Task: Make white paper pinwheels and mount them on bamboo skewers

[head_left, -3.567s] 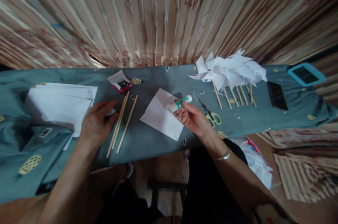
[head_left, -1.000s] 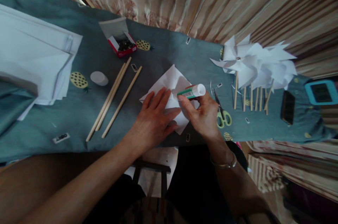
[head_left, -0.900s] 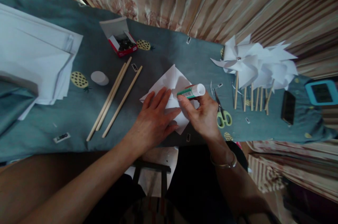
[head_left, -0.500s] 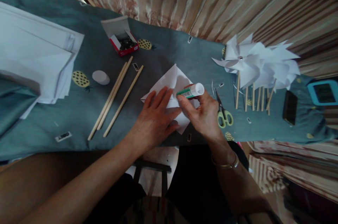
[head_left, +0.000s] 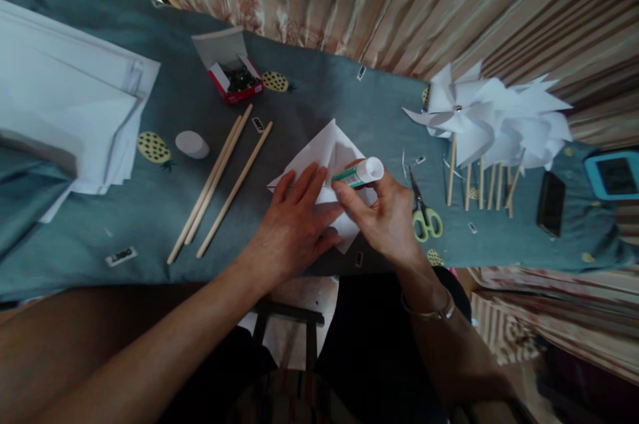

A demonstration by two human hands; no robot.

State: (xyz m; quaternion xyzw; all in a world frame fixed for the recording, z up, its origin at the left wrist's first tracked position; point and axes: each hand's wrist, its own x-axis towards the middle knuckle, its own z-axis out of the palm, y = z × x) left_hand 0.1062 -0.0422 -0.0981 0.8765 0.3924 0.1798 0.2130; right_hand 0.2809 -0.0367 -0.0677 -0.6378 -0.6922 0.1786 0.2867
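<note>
A square of white paper (head_left: 315,150) lies cornerwise on the green cloth, creased and partly covered by both hands. Fingers spread, my left hand (head_left: 294,224) presses flat on its left and lower part. My right hand (head_left: 387,217) is closed round a green and white glue stick (head_left: 357,174), held slanted over the paper's middle. The glue stick's lower end is hidden by my fingers, so I cannot tell whether it touches the paper. Just right of that hand lie scissors (head_left: 424,214) with light green handles.
Wooden sticks (head_left: 232,191), a white cap (head_left: 192,144) and an open red box (head_left: 242,88) of small dark pieces lie left of centre. White sheets (head_left: 64,98) are stacked far left. Paper pinwheels (head_left: 492,118), a phone (head_left: 551,204) and a blue-framed device (head_left: 613,175) are at right.
The glue stick's upper end has shifted very slightly left. Both hands stay in nearly the same place on the paper, and the whole view has moved a little.
</note>
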